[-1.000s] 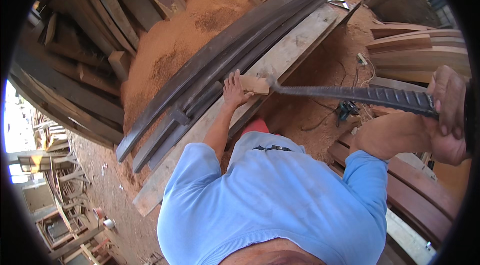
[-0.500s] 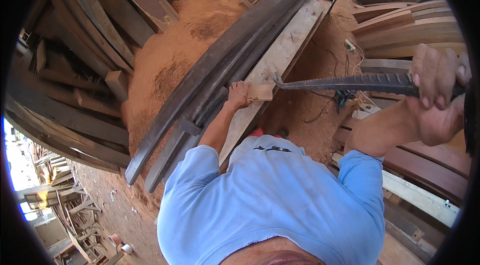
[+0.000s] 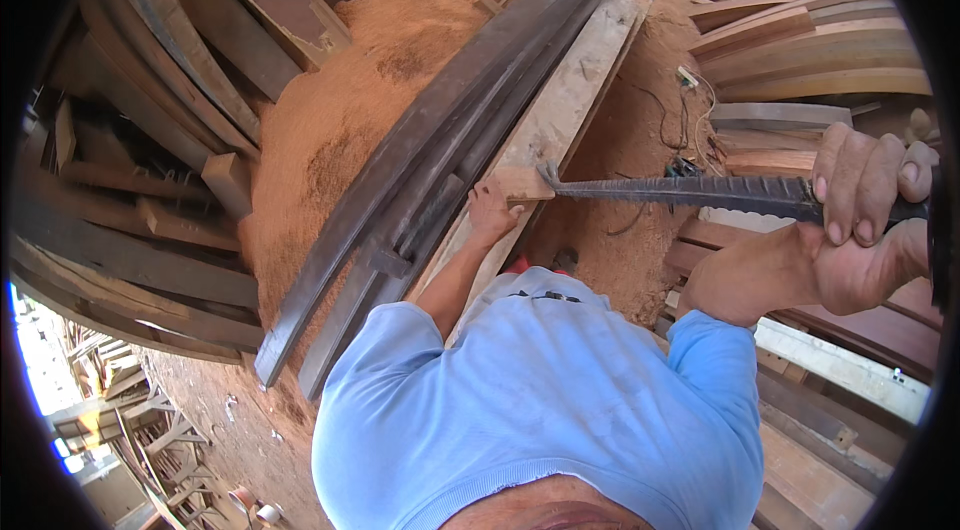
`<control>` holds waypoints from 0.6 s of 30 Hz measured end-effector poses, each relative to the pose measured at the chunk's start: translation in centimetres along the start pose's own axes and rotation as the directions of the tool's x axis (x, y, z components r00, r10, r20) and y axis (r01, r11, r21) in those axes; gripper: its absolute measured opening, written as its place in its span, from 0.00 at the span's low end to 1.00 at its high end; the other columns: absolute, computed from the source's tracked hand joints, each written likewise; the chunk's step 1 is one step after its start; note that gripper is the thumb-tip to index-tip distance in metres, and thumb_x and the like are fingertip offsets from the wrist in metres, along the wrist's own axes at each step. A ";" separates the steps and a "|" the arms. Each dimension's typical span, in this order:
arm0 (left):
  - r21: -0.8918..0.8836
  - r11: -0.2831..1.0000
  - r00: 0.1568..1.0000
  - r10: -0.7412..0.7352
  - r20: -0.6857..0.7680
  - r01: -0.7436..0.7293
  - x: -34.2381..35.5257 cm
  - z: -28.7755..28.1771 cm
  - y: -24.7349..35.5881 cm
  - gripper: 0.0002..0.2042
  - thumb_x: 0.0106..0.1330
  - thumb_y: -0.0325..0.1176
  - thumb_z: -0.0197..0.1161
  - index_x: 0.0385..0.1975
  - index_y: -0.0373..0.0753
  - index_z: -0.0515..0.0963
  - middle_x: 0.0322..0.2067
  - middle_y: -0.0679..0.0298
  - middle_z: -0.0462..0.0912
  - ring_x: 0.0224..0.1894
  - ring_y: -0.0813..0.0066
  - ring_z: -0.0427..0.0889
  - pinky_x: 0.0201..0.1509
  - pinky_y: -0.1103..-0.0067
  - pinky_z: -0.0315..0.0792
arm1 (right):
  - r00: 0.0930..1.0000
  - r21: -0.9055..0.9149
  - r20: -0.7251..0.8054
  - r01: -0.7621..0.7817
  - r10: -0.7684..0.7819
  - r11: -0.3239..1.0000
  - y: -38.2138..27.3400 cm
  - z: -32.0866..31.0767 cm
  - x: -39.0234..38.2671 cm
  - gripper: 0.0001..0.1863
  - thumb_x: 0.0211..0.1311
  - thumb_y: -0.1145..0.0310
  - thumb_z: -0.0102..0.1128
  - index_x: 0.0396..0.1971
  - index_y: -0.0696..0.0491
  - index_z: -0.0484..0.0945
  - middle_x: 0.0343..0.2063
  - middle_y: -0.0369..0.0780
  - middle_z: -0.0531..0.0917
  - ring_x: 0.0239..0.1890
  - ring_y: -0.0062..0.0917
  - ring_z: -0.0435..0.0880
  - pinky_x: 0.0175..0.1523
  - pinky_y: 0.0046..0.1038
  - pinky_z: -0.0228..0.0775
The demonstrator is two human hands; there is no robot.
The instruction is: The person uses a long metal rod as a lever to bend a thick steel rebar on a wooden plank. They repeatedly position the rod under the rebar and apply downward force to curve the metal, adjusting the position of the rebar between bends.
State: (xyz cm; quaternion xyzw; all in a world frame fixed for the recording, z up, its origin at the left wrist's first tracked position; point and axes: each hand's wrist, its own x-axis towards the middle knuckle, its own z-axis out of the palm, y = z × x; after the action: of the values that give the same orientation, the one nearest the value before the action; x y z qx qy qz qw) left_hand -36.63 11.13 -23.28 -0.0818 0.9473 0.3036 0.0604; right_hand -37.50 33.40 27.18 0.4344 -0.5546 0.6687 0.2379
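the right hand (image 3: pixel 865 220) sat at the right edge of the frame, its grip wrapped tight around the near end of a long ribbed steel bar (image 3: pixel 690 193). the bar's long axis ran almost level across the right half of the picture, tilting slightly up toward the left, and its hooked tip (image 3: pixel 548 173) pointed left at the centre of the frame. there the tip touched a small wooden block (image 3: pixel 522 183), which the left hand (image 3: pixel 492 213) pinched from below, its grip closed on the block's lower edge. block and hand rested on a pale, worn plank (image 3: pixel 570 100) that served as the table and ran diagonally from the lower centre up toward the upper right. just left of the plank, and parallel to it, lay a stack of long dark curved timbers (image 3: pixel 440 140), bowed from the top centre down to the lower left. a heap of reddish sawdust (image 3: pixel 340 120) filled the upper middle, and more curved boards (image 3: pixel 820 50) were piled at the upper right. the person's blue shirt (image 3: pixel 540 400) filled the bottom centre.
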 end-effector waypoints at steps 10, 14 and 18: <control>-0.194 0.981 0.998 0.040 0.053 -0.029 5.7 0.1 -0.7 0.34 0.56 0.36 0.76 0.56 0.35 0.60 0.54 0.35 0.73 0.55 0.33 0.77 0.58 0.52 0.73 | 0.996 0.053 0.034 -0.081 0.079 0.995 0.7 -0.2 -0.5 0.24 0.75 0.43 0.51 0.43 0.52 0.73 0.17 0.27 0.66 0.15 0.12 0.62 0.34 0.22 0.60; -0.137 0.981 0.990 0.136 -0.039 -0.140 5.5 0.4 -1.0 0.38 0.56 0.35 0.76 0.62 0.37 0.59 0.57 0.35 0.71 0.59 0.34 0.72 0.62 0.53 0.70 | 0.998 0.014 -0.035 -0.043 0.043 0.999 -0.1 1.2 -0.2 0.22 0.76 0.46 0.51 0.44 0.53 0.71 0.17 0.27 0.66 0.14 0.12 0.62 0.33 0.23 0.61; -0.023 0.954 0.950 0.295 -0.102 -0.299 5.5 0.3 -0.9 0.42 0.54 0.35 0.77 0.68 0.38 0.58 0.58 0.39 0.70 0.59 0.38 0.70 0.64 0.55 0.69 | 0.997 -0.074 -0.058 -0.056 0.052 0.996 -0.7 0.1 0.2 0.19 0.77 0.49 0.52 0.43 0.53 0.70 0.17 0.27 0.65 0.15 0.12 0.62 0.35 0.23 0.61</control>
State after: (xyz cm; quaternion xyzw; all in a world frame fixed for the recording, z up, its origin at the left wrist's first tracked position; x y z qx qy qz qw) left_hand -41.84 9.92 -24.89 0.0456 0.9447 0.3230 -0.0340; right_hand -37.02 33.51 27.68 0.3912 -0.5840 0.6654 0.2512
